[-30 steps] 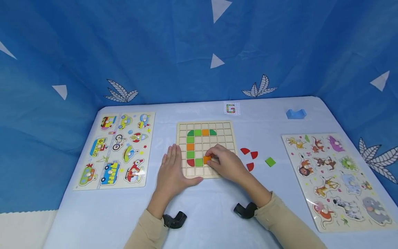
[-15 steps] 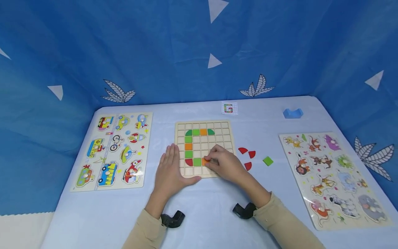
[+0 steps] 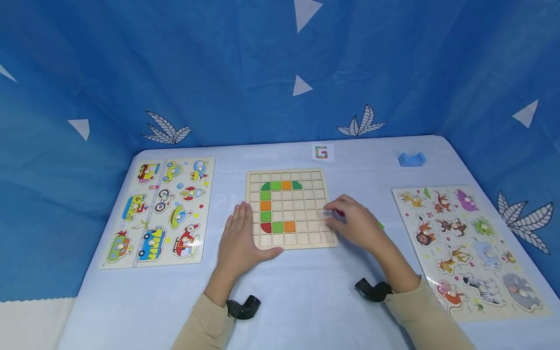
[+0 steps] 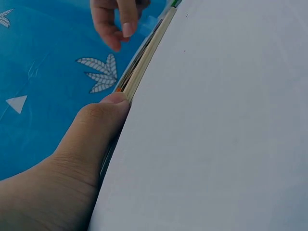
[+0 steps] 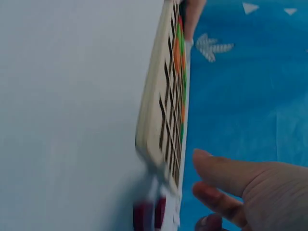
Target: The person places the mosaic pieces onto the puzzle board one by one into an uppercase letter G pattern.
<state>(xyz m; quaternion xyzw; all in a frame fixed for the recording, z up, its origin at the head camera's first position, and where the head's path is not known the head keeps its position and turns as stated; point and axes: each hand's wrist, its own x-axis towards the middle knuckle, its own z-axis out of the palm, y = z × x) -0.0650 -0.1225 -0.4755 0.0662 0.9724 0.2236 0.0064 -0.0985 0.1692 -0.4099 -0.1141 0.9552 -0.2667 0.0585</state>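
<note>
The wooden grid board (image 3: 312, 238) lies at the table's middle, bearing green, orange and red pieces in a C-like row. My left hand (image 3: 238, 238) rests along the board's left edge with straight fingers, its thumb (image 4: 103, 113) against the front edge. Past the board's right edge is my right hand (image 3: 356, 223), thumb and fingers apart, over the loose red quarter-round pieces (image 5: 161, 211). A bit of red (image 3: 339, 212) shows between thumb and forefinger in the head view; the right wrist view has nothing between them. An orange square (image 3: 289, 227) sits in the board's lower row.
A small pattern card (image 3: 323, 152) lies behind the board. Left stands a vehicle puzzle board (image 3: 170, 257), right an animal puzzle board (image 3: 404, 204). A blue holder (image 3: 412, 159) is at the back right. The loose green square (image 3: 380, 225) is mostly hidden behind the right hand.
The right hand has let go of the orange square, now flat in the lower row, and moved right to the loose red pieces. The left hand has stayed in place.
</note>
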